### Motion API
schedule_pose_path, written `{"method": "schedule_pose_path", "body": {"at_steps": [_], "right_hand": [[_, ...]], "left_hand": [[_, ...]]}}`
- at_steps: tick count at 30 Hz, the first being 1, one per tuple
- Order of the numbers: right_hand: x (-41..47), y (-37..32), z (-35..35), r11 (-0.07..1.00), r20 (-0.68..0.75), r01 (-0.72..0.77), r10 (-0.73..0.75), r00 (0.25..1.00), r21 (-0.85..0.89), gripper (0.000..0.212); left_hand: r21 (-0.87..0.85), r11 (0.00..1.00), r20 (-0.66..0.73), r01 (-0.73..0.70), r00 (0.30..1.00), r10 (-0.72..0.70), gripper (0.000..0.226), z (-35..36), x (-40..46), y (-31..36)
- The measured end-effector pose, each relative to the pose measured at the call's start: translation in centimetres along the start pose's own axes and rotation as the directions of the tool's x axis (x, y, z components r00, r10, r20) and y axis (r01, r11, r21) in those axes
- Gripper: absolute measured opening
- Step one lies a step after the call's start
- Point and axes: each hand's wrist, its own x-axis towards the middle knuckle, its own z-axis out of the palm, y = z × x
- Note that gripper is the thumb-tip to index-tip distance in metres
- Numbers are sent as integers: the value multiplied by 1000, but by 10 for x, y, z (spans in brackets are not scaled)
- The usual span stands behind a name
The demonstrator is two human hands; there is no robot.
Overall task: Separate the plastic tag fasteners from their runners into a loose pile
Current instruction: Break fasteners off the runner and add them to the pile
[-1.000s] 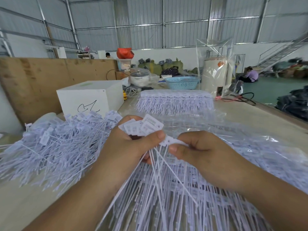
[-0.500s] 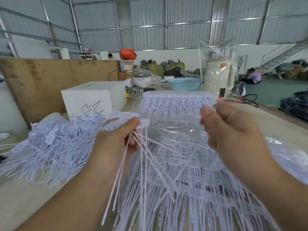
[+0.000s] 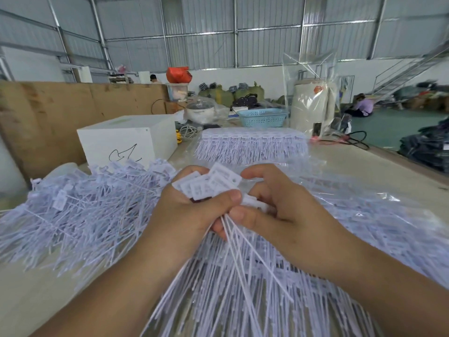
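Note:
My left hand point(image 3: 187, 215) grips a bunch of white tag fasteners point(image 3: 209, 183), their flat heads fanned above my thumb and their long tails hanging down. My right hand point(image 3: 279, 210) meets it from the right, thumb and fingers pinching one fastener head point(image 3: 252, 201) at the bunch's edge. A loose pile of separated fasteners point(image 3: 80, 210) spreads over the table to the left. Under my hands lies a sheet of fasteners on their runners point(image 3: 255, 288), part of it in clear plastic wrap point(image 3: 364, 215). A neat stack of fasteners on runners point(image 3: 252, 147) lies farther back.
A white box point(image 3: 126, 139) stands behind the loose pile, in front of a cardboard wall point(image 3: 48, 117). Farther back are a blue basket point(image 3: 263, 117), a pot point(image 3: 200, 110), a wrapped cylinder point(image 3: 311, 103) and cables point(image 3: 349, 139). A person point(image 3: 363, 107) sits on the floor at right.
My right hand, raised and apart half a second ago, has come back down to the bunch in my left hand and pinches a fastener head. The left hand still holds the bunch.

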Motion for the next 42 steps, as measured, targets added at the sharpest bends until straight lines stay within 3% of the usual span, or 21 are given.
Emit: {"method": "schedule_pose_path", "body": {"at_steps": [4,8,11,16,18,22,26,27,30,32,36,39,42], "right_hand": [[0,0,-10,997,42,-67,65,997,40,23],[2,4,-17,990,89,-139,139,986,-11,25],[3,6,-17,987,73,-161,162,984,-22,31],[4,6,-14,979,37,-196,195,980,47,31],[4,6,-13,970,15,-210,210,978,123,31],[7,2,-1,964,-168,-192,223,960,184,37],[14,2,-10,895,-441,-188,371,817,404,34],[14,2,-18,888,-455,-150,360,815,434,33],[6,1,-21,920,-259,-99,208,943,378,30],[2,1,-8,959,-138,-71,112,984,275,28],[7,-2,7,967,-201,-4,57,978,255,18],[8,0,13,941,-209,-36,112,972,337,3],[6,5,21,923,-196,-103,185,963,370,10]], "left_hand": [[8,996,-116,-91,989,91,25,-12,8,1],[69,989,-82,-128,988,134,27,-13,5,1],[161,976,-27,-147,988,153,49,-10,2,1],[256,954,-38,-157,984,172,36,-12,1,0],[220,967,-66,-125,988,143,32,-11,2,-2],[53,997,-131,-57,989,64,22,-6,5,-5],[-29,1000,-149,-10,989,6,19,-2,2,-12],[-52,999,-158,6,987,-14,18,-2,2,-13],[-110,993,-145,42,988,-58,19,-5,6,-11],[-128,990,-83,55,994,-66,20,-6,8,-10],[-112,992,-47,50,997,-55,24,-9,7,-8],[-85,995,-38,44,998,-47,17,-9,6,-7],[-83,995,-22,52,998,-54,19,-2,4,-12]]}}
